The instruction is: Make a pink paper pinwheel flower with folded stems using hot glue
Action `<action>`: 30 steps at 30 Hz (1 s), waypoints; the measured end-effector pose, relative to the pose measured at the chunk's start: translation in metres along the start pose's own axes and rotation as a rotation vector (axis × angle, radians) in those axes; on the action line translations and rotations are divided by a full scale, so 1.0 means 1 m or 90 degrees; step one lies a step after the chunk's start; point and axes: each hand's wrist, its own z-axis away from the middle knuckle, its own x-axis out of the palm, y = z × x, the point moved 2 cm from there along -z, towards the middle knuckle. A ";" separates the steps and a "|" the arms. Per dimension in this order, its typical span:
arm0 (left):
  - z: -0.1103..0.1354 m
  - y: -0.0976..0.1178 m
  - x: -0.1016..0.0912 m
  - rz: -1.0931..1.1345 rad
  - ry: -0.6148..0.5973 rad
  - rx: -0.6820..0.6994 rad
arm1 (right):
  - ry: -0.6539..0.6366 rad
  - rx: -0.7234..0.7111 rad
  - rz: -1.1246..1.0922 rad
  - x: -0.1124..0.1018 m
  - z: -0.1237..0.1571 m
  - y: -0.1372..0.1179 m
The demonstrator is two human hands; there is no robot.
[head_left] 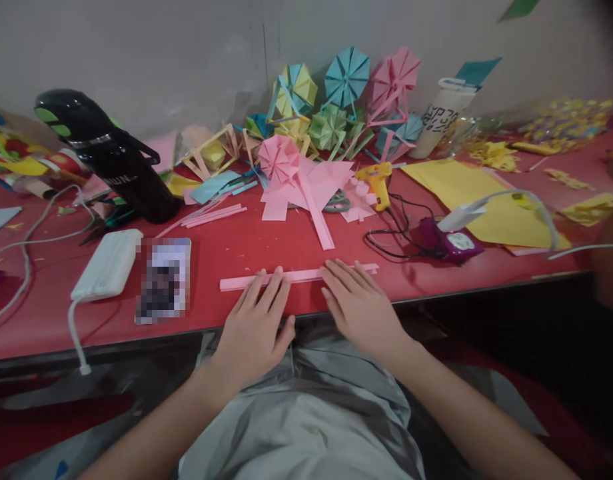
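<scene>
A long folded strip of pink paper lies across the red table near its front edge. My left hand rests flat with its fingertips on the strip's left half. On the right half, my right hand presses down with its fingers stretched out. Both hands are open and grip nothing. Just beyond them lies another folded pink strip, next to a pink folded paper wheel and pink paper sheets.
Left stand a black bottle, a white power bank and a phone. A yellow glue gun, a purple power socket and yellow paper lie right. Behind are several paper wheels and a white tumbler.
</scene>
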 end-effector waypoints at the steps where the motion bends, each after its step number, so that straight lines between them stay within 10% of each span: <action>1: 0.001 0.001 0.001 0.000 -0.001 -0.004 | -0.006 -0.012 -0.019 0.003 0.000 -0.007; 9: 0.004 0.000 -0.001 -0.008 -0.016 -0.059 | -0.070 -0.085 -0.108 0.008 -0.008 -0.033; 30: 0.021 -0.019 -0.009 -0.041 -0.021 -0.124 | -0.030 0.050 -0.005 -0.009 0.027 0.051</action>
